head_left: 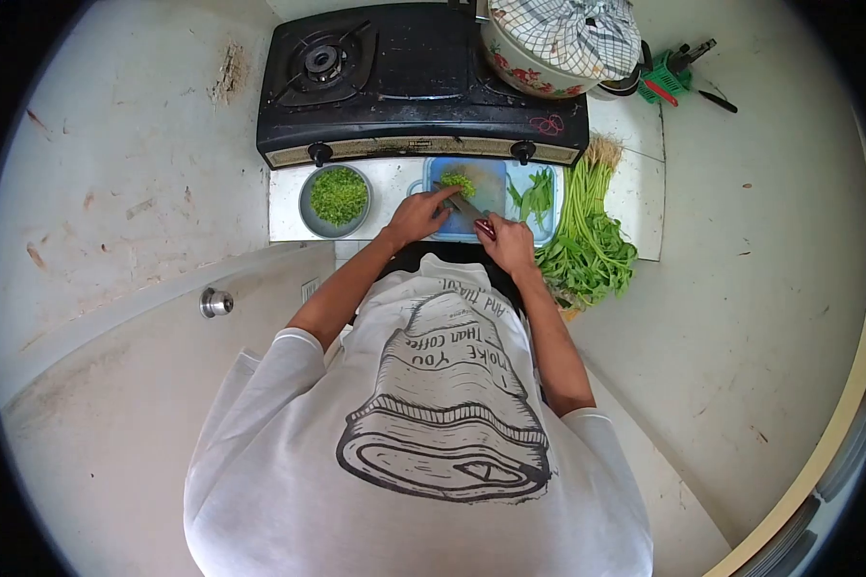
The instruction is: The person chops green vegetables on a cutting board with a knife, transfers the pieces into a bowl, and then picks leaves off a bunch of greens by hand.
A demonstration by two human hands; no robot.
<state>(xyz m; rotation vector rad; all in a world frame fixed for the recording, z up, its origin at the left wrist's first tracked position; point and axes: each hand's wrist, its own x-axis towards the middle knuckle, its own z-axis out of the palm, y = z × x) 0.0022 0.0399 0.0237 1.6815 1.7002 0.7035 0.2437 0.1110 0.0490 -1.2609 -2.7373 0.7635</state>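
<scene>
My right hand (pixel 510 244) is wrapped round the dark red handle of a knife (pixel 464 206). Its blade slants up and left over a blue cutting board (pixel 492 199). At the blade's tip end is my left hand (pixel 418 215), fingers stretched toward the blade; whether they press on it is too small to tell. Finely chopped greens (pixel 459 183) lie on the board just beyond the fingertips. On the board's light right-hand part rest some loose green leaves (pixel 533 197). A grey bowl (pixel 305 213) filled with chopped greens (pixel 339 195) stands left of my left hand.
A bunch of long-stemmed leafy greens (pixel 592 216) lies along the right of the board. Behind is a black gas stove (pixel 419 72) bearing a flowered pot (pixel 524 77) with a checked cloth (pixel 568 34) on top. A green basket with utensils (pixel 662 77) is at the back right.
</scene>
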